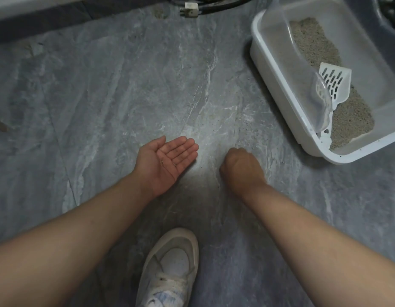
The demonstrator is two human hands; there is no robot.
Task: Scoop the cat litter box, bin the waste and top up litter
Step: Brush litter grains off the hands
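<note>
The left hand (167, 161) is held palm up just above the grey stone-patterned floor (103, 96), its fingers (187, 149) straight and together, with a few small grains lying in the palm. Just beside it, the right hand (242, 168) is turned knuckles up with its fingers curled under toward the floor; whether they pinch anything cannot be told, since the fingertips are hidden beneath the hand. Fine grains are scattered over the floor between and beyond the two hands. The white litter box (278, 85) sits on the floor at the far right, well apart from both hands, with a translucent hood (278, 32) rising from its rim. Grey litter (351, 111) fills its bottom, and a white slotted scoop (335, 83) lies inside on the litter, its handle toward the near corner of the box. A white sneaker (172, 269) stands on the floor between the forearms. At the far edge of the floor lie a plug (190, 9) and dark cables (221, 4).
</note>
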